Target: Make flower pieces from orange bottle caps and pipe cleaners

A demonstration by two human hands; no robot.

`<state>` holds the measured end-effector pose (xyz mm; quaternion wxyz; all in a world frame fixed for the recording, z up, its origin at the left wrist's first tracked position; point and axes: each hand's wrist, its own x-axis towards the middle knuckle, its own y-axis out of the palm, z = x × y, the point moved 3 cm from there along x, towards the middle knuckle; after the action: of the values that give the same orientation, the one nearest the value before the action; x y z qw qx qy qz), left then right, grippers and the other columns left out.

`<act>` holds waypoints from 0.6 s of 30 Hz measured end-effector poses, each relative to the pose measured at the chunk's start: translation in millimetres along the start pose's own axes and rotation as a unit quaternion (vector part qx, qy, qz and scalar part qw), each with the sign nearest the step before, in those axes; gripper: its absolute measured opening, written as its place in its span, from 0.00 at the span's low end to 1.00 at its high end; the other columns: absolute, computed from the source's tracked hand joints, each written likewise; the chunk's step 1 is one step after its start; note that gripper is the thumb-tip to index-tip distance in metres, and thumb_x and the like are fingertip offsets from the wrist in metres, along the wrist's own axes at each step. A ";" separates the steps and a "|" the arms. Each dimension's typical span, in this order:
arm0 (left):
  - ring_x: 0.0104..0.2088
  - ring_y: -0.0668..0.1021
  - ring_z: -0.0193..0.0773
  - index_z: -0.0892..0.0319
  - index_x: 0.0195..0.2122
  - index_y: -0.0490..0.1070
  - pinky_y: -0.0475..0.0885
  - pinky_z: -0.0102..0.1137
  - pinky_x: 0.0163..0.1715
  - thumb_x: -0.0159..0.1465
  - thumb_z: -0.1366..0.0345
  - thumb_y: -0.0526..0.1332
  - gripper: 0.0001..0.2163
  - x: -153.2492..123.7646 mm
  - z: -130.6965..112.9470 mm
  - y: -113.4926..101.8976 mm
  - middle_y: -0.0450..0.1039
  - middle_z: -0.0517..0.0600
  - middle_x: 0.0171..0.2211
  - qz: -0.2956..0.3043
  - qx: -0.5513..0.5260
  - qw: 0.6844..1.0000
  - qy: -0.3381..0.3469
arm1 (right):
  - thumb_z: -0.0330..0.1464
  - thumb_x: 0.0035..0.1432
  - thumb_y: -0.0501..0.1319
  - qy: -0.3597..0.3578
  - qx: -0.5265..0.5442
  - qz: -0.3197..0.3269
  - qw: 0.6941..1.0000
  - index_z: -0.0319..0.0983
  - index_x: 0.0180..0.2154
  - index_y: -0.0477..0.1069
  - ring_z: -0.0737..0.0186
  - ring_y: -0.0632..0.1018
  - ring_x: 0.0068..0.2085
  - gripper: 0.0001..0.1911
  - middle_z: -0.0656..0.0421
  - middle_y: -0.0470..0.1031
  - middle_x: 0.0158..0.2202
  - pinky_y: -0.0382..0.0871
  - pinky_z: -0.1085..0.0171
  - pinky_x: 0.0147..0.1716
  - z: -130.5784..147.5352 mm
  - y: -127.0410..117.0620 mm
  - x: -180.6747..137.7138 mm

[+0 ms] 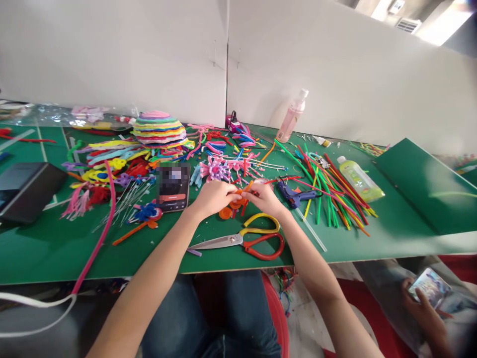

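Note:
My left hand (216,198) and my right hand (264,198) meet over the middle of the green table, fingertips pinched on an orange pipe cleaner (246,188). Part of it is coiled between the fingers, and one end points up. Just below my left fingertips lies an orange pipe-cleaner coil (225,213). Closer to the table edge rest large scissors (238,239) with one yellow and one red handle, blades pointing left. Beyond my hands sits a pink and purple pipe-cleaner flower (215,169). A blue glue gun (296,194) lies right of my right hand.
Left of my hands are a phone (174,186), a striped pipe-cleaner hat (159,129) and a dark box (32,191). Loose pipe cleaners (331,194), a green bottle (359,179) and a pink bottle (292,117) stand or lie rightward. Another person's hand (425,311) holds a phone.

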<state>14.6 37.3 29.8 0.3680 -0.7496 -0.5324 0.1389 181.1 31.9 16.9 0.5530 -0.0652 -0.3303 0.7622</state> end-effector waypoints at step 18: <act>0.27 0.75 0.36 0.62 0.29 0.78 0.68 0.27 0.27 0.53 0.54 0.66 0.14 -1.5 -7.5 42.7 0.76 0.48 0.24 -0.178 -0.424 0.881 -0.108 | 0.48 0.50 0.62 0.118 0.215 -0.222 0.944 0.38 0.24 0.70 0.69 0.66 0.24 0.20 0.62 0.69 0.21 0.61 0.67 0.25 -0.5 16.7 -5.4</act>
<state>48.3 26.0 4.9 -0.0267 -0.7071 -0.7012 -0.0879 170.0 24.5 5.4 0.7440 0.0405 -0.0974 0.6599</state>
